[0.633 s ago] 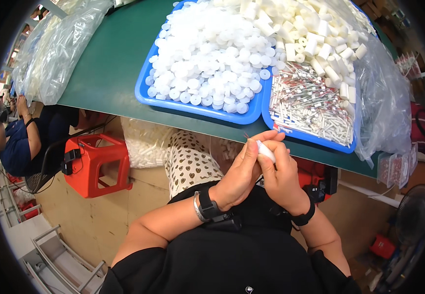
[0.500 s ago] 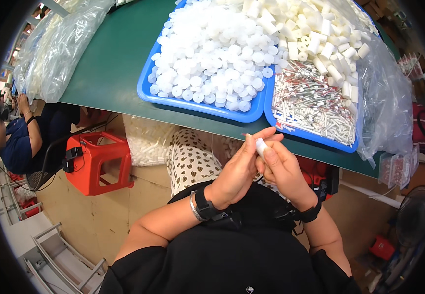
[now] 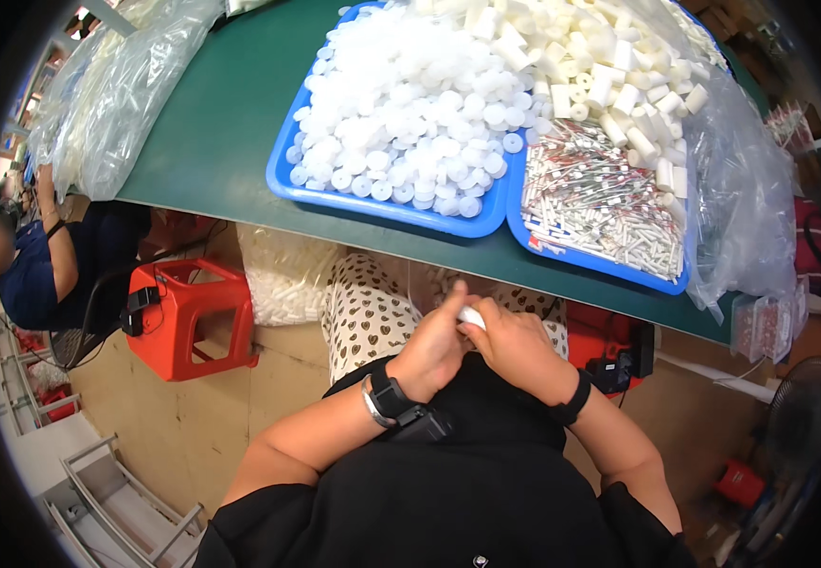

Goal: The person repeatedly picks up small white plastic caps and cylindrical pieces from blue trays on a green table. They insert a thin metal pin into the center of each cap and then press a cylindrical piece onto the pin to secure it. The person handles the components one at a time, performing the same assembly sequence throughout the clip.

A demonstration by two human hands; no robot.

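Over my lap, just in front of the table edge, my two hands meet around a small white cylinder [image 3: 472, 317]. My right hand [image 3: 522, 348] is closed on it, its fingers curled over the top. My left hand [image 3: 434, 352] is closed against its other side, thumb pointing up; its fingertips are hidden behind the cylinder. Beyond my hands, a blue tray [image 3: 382, 210] is heaped with translucent white plastic discs [image 3: 410, 123]. Beside it, another blue tray [image 3: 609, 273] carries thin white-and-red wired parts [image 3: 600, 204], with cream foam cylinders [image 3: 619, 90] piled behind them.
The trays stand on a green table [image 3: 212, 114]. Clear plastic bags lie at its left [image 3: 117, 104] and right [image 3: 742, 189]. A red stool [image 3: 188, 322] and a seated person [image 3: 60, 256] are at my left. A fan [image 3: 802, 421] stands at the lower right.
Both hands have come down and left, away from the tray's edge toward my lap, with the white cylinder. My right hand has turned over and its fingers now cover more of it.
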